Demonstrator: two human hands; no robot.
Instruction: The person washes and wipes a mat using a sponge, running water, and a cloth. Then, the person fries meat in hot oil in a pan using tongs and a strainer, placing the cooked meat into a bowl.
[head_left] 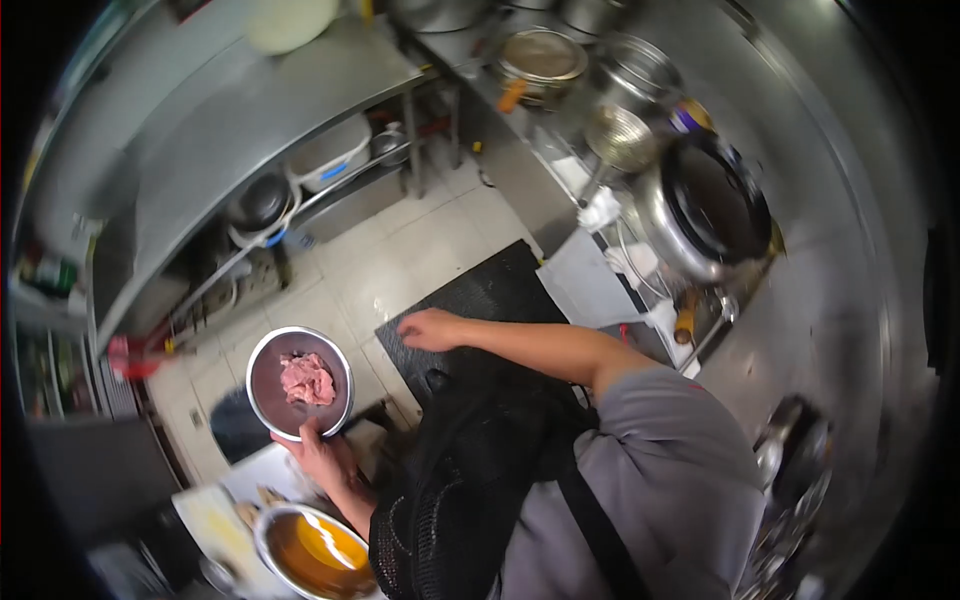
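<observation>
My left hand (325,463) grips the rim of a round metal bowl (259,402), thumb over the edge and the other fingers mostly hidden underneath. Pieces of raw pink meat (307,379) lie inside it. Away from the bowl, my right hand (430,329) hangs in the air above a black floor mat (490,290). Its fingers are loosely bent and nothing shows in them. Below my left forearm stands a larger metal bowl (268,548) of orange-yellow liquid (318,545), beside a pale cutting board (215,525).
A steel table (270,110) with tubs and a pan on its lower shelf runs along the upper left. On the right, a counter carries a big steel pot (668,225), a wire strainer (620,138) and other pots. Light floor tiles (400,240) lie between them.
</observation>
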